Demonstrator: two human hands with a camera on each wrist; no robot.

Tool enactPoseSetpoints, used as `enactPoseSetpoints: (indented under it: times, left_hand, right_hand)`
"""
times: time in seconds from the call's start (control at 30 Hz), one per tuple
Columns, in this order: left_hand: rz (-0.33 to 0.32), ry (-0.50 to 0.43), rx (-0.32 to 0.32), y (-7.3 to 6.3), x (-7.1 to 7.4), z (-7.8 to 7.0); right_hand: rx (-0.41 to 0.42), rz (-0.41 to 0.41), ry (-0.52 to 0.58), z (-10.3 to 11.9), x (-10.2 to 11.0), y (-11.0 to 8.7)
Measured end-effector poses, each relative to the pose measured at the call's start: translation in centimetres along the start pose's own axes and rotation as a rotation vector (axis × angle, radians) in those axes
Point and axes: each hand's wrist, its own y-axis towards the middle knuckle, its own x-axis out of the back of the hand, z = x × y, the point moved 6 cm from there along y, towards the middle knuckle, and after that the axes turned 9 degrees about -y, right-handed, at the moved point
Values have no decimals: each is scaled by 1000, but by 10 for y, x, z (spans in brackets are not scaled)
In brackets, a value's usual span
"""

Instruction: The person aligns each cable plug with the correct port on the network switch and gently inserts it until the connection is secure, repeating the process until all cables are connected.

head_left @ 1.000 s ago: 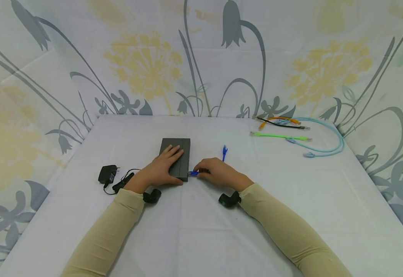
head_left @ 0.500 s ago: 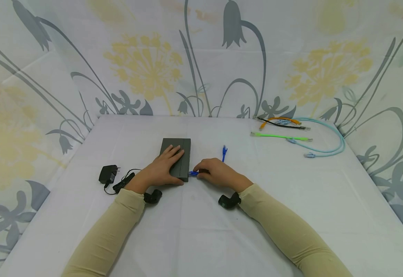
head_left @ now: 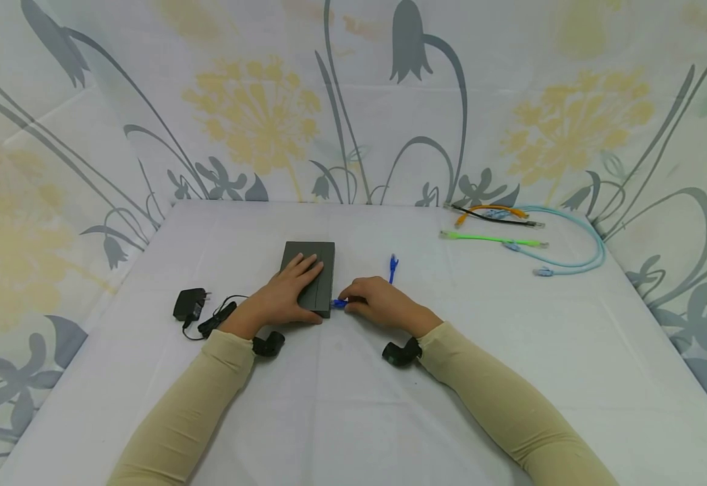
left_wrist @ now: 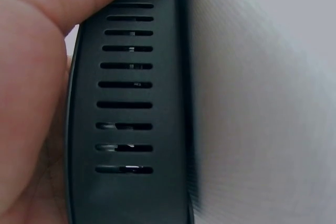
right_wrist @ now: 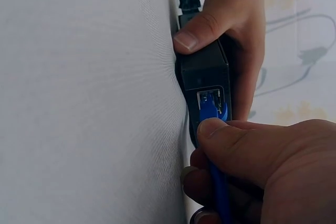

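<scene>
A flat black network switch [head_left: 323, 270] lies left of the table's middle. My left hand [head_left: 277, 295] holds it, fingers spread over the top and thumb along the near side. That slotted side [left_wrist: 126, 98] fills much of the left wrist view. Between thumb and fingers, my right hand [head_left: 384, 304] pinches the plug [right_wrist: 209, 109] of a blue Ethernet cable. In the right wrist view, the plug is at the mouth of a port [right_wrist: 216, 94]; how deep it sits I cannot tell. The cable's other plug [head_left: 393, 263] lies beyond my right hand.
A black power adapter [head_left: 189, 304] with a bundled cord [head_left: 218, 320] lies left of the switch. At the back right are orange [head_left: 487, 208], black [head_left: 493, 217], green [head_left: 493, 239] and light-blue [head_left: 599, 253] cables. A flower-patterned cloth [head_left: 353, 101] stands around the table.
</scene>
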Motion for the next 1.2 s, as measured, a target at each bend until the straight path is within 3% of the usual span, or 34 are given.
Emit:
enactPoseSetpoints:
  times: [0.6,1.2]
  left_hand:
    - [2,3,1,1,2,-2]
    - [-10,-85,-22,-1,5,0]
  right_hand:
    - [-1,-15,-17,1,-1,2]
    - [24,-8,6,6,-1,3]
